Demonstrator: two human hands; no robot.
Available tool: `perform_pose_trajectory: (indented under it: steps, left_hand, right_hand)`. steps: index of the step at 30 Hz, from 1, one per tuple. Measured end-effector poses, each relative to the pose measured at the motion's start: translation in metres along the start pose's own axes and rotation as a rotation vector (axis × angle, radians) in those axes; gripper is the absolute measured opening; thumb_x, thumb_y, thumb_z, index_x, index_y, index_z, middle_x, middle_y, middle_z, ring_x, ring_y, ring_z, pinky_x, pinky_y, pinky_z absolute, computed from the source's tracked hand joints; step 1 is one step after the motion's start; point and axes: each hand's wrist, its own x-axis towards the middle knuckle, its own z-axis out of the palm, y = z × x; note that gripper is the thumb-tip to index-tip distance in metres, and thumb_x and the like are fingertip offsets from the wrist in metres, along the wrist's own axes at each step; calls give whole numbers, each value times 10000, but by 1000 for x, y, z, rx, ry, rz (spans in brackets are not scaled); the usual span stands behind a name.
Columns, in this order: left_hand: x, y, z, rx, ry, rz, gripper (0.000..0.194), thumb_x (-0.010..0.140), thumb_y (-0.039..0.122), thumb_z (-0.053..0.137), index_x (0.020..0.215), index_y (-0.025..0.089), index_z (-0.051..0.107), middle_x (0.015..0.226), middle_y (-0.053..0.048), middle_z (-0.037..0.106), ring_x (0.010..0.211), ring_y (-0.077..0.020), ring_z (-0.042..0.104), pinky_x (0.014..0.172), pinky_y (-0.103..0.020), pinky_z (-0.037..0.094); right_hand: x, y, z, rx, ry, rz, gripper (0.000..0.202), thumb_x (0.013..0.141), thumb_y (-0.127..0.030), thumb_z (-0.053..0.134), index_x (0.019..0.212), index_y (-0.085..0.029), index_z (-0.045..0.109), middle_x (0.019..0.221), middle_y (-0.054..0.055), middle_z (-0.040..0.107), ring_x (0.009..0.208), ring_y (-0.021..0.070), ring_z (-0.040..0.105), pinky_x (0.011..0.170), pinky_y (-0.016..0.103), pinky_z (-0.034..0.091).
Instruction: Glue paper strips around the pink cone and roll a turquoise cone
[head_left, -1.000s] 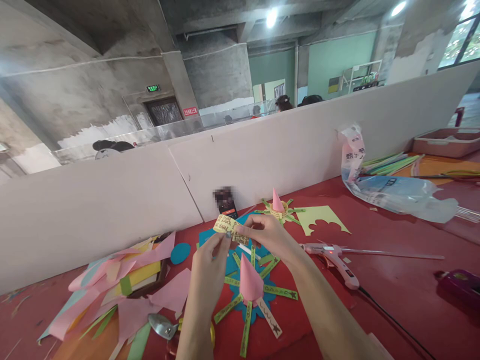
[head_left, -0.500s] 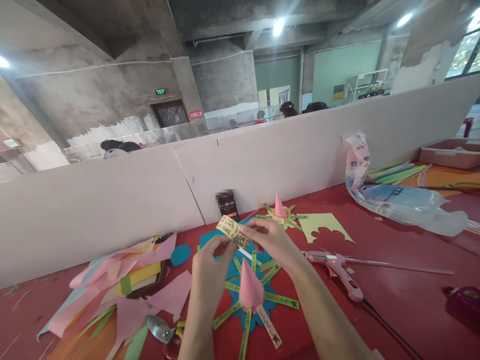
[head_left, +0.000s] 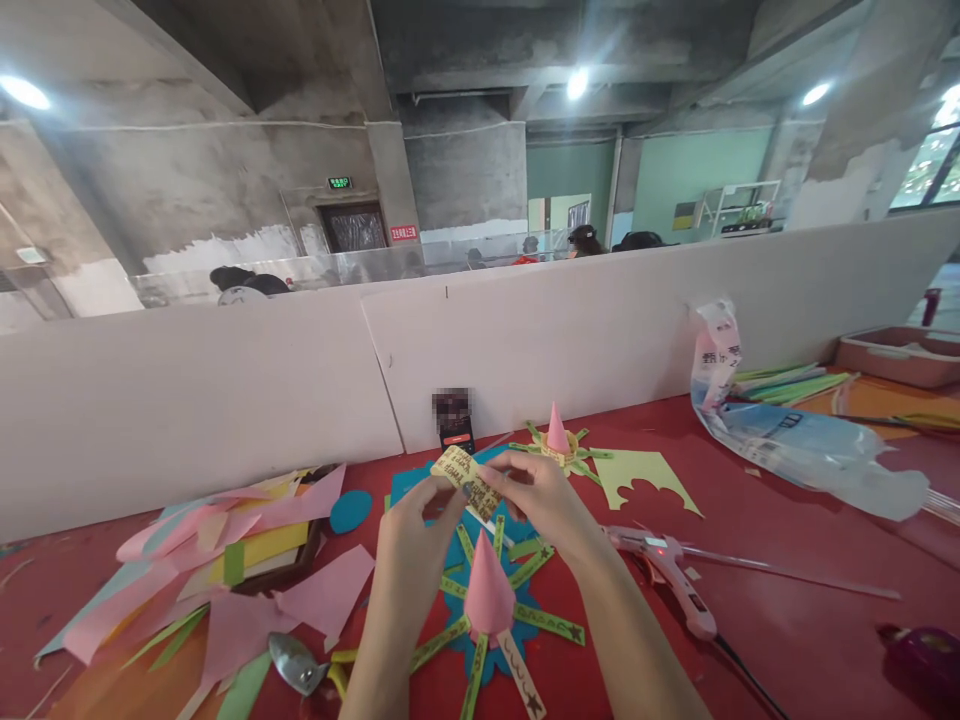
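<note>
Both hands pinch a curved strip of yellow paper (head_left: 459,466) with dark marks drawn on it. My left hand (head_left: 416,535) grips its left part and my right hand (head_left: 536,495) its right part, with fingers closed. Below them on the red table stands a pink paper cone (head_left: 489,590) amid green strips on a blue scalloped paper base (head_left: 517,660). Beyond my right hand sits a smaller craft with a pink cone (head_left: 556,430), a yellow band and green strips. A white stick lies partly hidden behind my hands.
A pink glue gun (head_left: 671,575) with a cord lies at right, near a pale yellow paper offcut (head_left: 645,480). Coloured paper scraps (head_left: 217,560) and scissors (head_left: 300,663) are at left. A phone (head_left: 456,435) leans against the white partition (head_left: 570,335); a plastic bag (head_left: 810,440) lies far right.
The view has shifted slightly, so the table things appear a little further left. Both hands keep hold of the yellow paper strip, which looks slightly more curved.
</note>
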Motion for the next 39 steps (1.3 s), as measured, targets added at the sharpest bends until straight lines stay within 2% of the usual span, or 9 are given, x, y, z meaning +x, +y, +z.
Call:
perform_pose_trajectory:
  steps: [5,13,20,31,36,39]
  left_hand:
    - [-1,0,1,-30,-10,-8,198,743,359,506,704,192,606,750,-9,665,752,-174,614,713,-270,452]
    - [-2,1,0,-43,-33,-5,239,773,387,478,692,196,599,730,3,651,746,-167,596,692,-250,432]
    - [-3,1,-1,-54,-30,-9,255,777,387,455,700,198,607,744,-6,659,755,-174,604,691,-256,435]
    - [-2,0,-1,-37,19,12,222,746,377,495,643,193,566,671,15,608,677,-142,571,641,-226,429]
    - [-1,0,-1,-40,4,1,219,744,368,498,638,193,575,678,13,624,684,-147,583,642,-230,438]
    - [-1,-1,-1,-59,-10,-5,219,744,380,507,683,194,605,722,4,650,727,-159,601,670,-241,447]
  right_hand:
    - [2,2,2,-22,1,11,337,771,-518,528,776,-195,622,484,-49,427,424,73,389,435,207,301]
    - [2,3,3,-23,24,-23,329,777,-495,530,717,-177,592,475,-50,426,425,71,408,434,198,313]
    - [1,-2,7,-29,40,31,338,770,-495,532,767,-170,625,446,-55,392,411,75,383,424,204,303]
    - [2,1,5,-20,5,-4,336,790,-485,509,795,-172,632,469,-50,397,427,74,393,436,202,309]
    - [1,0,7,2,16,-14,298,780,-460,532,827,-177,614,510,-49,427,427,68,400,422,194,303]
    - [2,1,7,-9,18,-33,284,780,-449,536,780,-173,601,502,-52,420,419,66,398,422,193,305]
